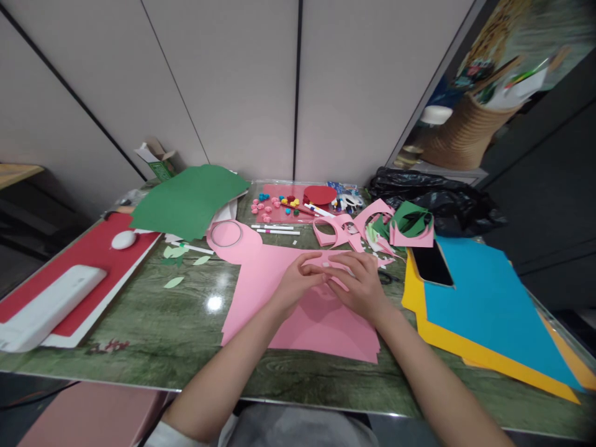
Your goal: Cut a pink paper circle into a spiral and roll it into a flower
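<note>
Left hand point(298, 282) and right hand point(357, 284) curled, fingertips close together over pink sheets point(261, 304); pinch cannot be told. Pink offcuts point(411, 238) beyond right hand.

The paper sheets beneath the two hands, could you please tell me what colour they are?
The paper sheets are pink, seen best in the head view.

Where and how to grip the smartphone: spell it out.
Probably best by both long edges of the smartphone, towards its near end, with the right hand coming from the near side: it lies flat, screen up, and pink paper scraps hide its far end.
</note>
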A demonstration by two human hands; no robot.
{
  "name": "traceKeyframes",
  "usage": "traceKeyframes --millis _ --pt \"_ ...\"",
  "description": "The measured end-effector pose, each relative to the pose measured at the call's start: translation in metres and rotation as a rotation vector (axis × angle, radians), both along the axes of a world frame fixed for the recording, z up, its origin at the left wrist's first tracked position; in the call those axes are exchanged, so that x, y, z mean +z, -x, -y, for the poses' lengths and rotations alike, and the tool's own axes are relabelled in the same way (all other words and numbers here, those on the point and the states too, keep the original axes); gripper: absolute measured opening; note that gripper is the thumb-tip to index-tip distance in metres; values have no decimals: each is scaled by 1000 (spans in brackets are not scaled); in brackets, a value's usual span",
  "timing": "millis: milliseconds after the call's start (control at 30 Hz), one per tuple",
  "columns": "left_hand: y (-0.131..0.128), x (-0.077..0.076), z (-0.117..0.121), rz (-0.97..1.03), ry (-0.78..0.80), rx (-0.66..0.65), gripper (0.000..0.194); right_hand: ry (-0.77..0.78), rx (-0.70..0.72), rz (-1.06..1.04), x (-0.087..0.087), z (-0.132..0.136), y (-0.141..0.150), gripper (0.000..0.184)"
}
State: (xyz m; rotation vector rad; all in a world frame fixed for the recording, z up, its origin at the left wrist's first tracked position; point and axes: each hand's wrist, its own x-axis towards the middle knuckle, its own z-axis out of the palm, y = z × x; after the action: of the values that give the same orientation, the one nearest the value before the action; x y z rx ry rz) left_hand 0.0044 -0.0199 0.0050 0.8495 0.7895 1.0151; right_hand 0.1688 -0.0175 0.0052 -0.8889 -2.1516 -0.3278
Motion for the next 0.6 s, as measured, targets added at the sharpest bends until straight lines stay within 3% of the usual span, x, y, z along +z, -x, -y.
traceKeyframes --millis 267,600 --pt "1 0 -1 23 16 -13 49 -22 8 14 -5 -3 0 25" --pt "0 -1 0 -22 -20 53 48 -75 -104 -104 -4 1 0 19"
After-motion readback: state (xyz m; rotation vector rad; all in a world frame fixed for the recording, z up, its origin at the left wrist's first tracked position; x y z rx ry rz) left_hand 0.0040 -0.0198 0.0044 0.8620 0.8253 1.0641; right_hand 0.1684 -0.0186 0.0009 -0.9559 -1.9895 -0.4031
